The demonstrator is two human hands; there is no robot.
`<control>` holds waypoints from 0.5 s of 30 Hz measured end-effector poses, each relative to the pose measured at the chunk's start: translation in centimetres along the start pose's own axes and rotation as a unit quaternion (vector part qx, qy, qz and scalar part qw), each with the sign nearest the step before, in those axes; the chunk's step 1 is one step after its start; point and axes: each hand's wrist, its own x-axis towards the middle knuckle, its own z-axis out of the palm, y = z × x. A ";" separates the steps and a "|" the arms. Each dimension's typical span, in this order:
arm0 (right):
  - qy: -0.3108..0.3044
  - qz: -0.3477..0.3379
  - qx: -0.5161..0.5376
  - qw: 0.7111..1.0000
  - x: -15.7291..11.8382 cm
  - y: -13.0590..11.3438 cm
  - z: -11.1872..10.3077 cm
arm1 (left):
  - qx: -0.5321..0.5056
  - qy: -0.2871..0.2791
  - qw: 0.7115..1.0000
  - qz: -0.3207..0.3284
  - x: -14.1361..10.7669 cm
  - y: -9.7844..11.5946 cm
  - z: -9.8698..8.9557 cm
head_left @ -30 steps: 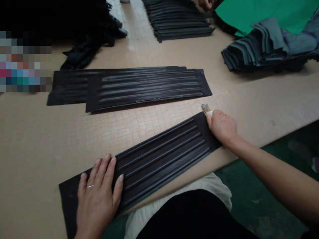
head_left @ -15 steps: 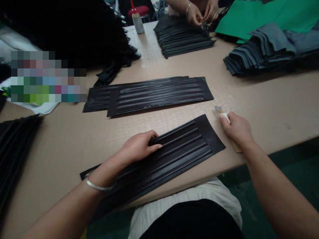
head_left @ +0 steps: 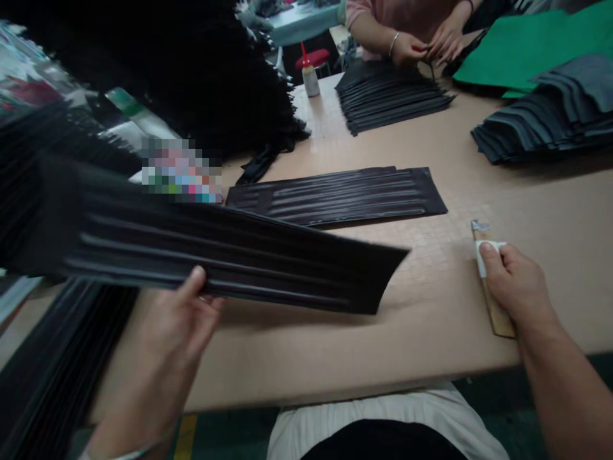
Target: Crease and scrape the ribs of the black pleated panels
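A long black ribbed panel (head_left: pixel 268 262) is held up off the table at the left, gripped at its lower edge by my left hand (head_left: pixel 184 313), thumb on the front face. My right hand (head_left: pixel 517 281) is closed around a flat wooden tool (head_left: pixel 498 316) with a white wrap and a greyish tip, near the table's right side. Behind the raised panel, other dark ribbed panels (head_left: pixel 354 195) lie overlapping on the tan table (head_left: pixel 335 358).
Black stacks (head_left: pixel 71 345) stand at the left, with a big dark pile (head_left: pixel 191 70) behind. A red-tipped bottle (head_left: pixel 310 80), fanned black pieces (head_left: pixel 387 96), grey pieces (head_left: pixel 541 115) and green sheets (head_left: pixel 541 51) lie farther back. Another person's hands (head_left: pixel 431 48) work there.
My left hand has lifted the near panel off the table and moved it left, tilting it. My right hand still holds the wooden tool, now more upright in view. The view has shifted left.
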 end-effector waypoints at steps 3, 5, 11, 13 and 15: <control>-0.004 0.005 -0.018 1.000 -0.1 -0.2 -0.1 | -0.148 0.092 0.959 -0.221 -4.2 -6.6 0.5; -0.009 0.006 -0.035 0.999 -0.1 -0.3 -0.2 | -0.190 0.128 0.926 -0.299 -7.5 -9.3 1.1; -0.017 0.008 -0.091 0.996 -0.1 -1.1 -0.1 | -0.132 0.097 0.910 -0.381 -12.8 -10.4 0.6; -0.013 0.000 -0.108 0.994 -0.1 -1.2 0.1 | -0.107 0.029 0.908 -0.404 -13.3 -10.4 -0.2; -0.012 -0.008 -0.117 0.993 0.0 -1.2 0.2 | -0.074 -0.115 0.890 -0.435 -13.7 -10.4 -1.1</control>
